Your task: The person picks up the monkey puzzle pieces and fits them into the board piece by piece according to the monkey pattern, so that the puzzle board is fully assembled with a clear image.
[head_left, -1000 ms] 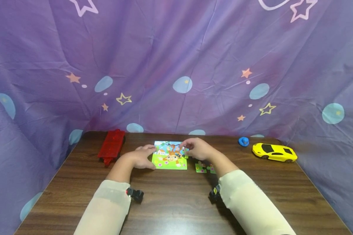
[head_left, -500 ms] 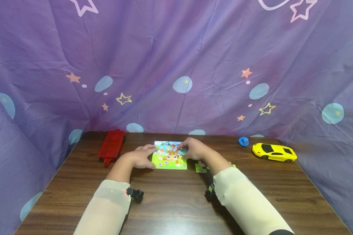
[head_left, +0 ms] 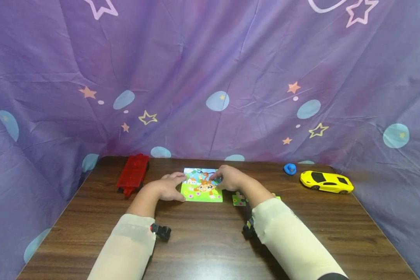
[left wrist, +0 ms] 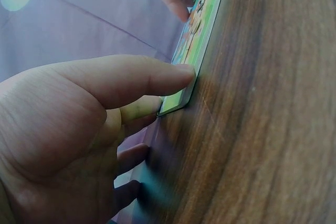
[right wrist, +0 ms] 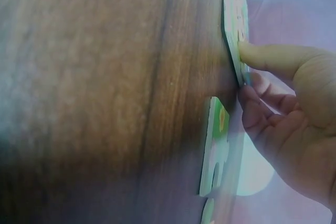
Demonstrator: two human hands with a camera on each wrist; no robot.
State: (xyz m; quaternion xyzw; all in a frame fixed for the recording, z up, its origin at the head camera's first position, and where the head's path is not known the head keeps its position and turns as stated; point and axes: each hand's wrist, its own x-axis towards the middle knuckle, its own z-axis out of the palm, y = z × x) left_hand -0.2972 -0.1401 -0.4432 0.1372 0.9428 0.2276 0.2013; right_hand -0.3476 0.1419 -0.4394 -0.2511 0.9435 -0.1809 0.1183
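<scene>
A jigsaw puzzle (head_left: 200, 196) with a cartoon monkey on green and sky blue lies flat on the wooden table. My left hand (head_left: 166, 187) is at its left side, fingers fairly straight. In the left wrist view the thumb rests on the puzzle's corner, with the index finger against the edge. From the right side, my right hand (head_left: 232, 179) reaches over the puzzle. The right wrist view shows its thumb on the face and curled fingers at the edge, holding that side. A loose green puzzle piece (head_left: 238, 200) lies nearby, with others partly hidden by the right forearm.
A red toy trailer (head_left: 133, 173) stands at the back left of the table (head_left: 203, 241). At the back right are a small blue toy hat (head_left: 290, 168) and a yellow toy car (head_left: 326, 181). A purple patterned curtain (head_left: 182, 77) hangs behind.
My right hand has moved left and slightly down, bringing a puzzle piece onto the puzzle's right side; the picture there now looks filled in. The left hand has stayed in place.
</scene>
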